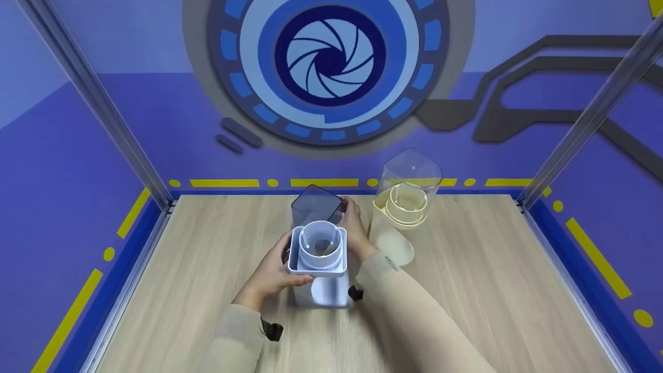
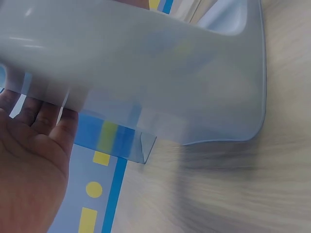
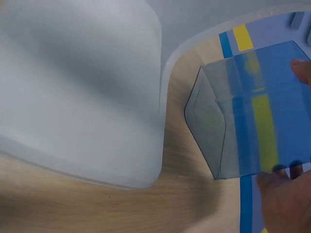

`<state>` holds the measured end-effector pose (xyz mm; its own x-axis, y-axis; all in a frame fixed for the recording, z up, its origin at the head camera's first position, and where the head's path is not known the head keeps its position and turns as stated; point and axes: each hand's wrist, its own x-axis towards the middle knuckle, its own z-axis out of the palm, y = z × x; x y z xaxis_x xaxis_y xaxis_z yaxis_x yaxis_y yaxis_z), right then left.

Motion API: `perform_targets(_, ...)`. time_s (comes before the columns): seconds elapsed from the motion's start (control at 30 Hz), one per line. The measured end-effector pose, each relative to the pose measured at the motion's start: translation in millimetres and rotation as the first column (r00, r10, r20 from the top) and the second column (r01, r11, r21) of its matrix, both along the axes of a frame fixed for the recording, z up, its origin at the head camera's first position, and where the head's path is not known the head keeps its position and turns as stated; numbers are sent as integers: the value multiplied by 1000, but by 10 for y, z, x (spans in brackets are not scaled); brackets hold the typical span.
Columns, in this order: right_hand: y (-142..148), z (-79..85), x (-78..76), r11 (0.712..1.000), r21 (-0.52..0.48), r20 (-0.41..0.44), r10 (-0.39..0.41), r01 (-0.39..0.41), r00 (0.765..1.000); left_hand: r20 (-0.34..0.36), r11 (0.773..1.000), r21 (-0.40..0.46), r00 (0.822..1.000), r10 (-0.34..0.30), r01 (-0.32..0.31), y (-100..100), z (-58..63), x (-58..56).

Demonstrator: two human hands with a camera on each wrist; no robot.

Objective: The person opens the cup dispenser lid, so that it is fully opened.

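A pale bluish-white dispenser base point(image 1: 330, 292) stands in front of me, with a square top tray and a round collar in it. My left hand point(image 1: 269, 272) grips it just under the tray, thumb across the front; in the left wrist view the fingers point(image 2: 63, 133) reach around its body. Beyond the base, my right hand point(image 1: 355, 225) holds a smoky see-through square container point(image 1: 313, 207). The right wrist view has this container point(image 3: 262, 116) apart from the base point(image 3: 77, 97), between the thumb and the fingers of the right hand point(image 3: 286, 201).
To the right stands a cream dispenser base point(image 1: 398, 246) with a round collar, a clear container point(image 1: 412, 168) over its top. All this is on a wood-grain table point(image 1: 207, 243). Blue panels and metal posts point(image 1: 595, 119) bound the table at the back and sides.
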<state>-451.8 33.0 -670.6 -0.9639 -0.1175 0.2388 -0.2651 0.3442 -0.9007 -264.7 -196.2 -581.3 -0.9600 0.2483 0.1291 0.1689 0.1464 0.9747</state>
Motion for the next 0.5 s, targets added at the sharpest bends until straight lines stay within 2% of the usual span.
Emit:
perform_targets(0.03,-5,44,52,1000,9,-15,-6,7,1000,0,1000,5,1000,-3,3,-2,2,0)
perform_targets(0.17,-16,408,373,1000,-9,-24,18,-19,1000,-10,1000,20,1000,-14,14,-6,13,-3)
perform_targets(0.27,-19,603,568,998,-48,12,36,-35,999,-16,999,27,1000,-19,20,-2,30,1)
perform_targets(0.37,-6,642,675,997,-74,44,24,-20,999,-17,999,33,999,-27,27,3,45,9)
perform_targets(0.5,45,600,774,993,-119,72,26,-17,997,-1,1000,25,1000,-17,17,-12,60,28)
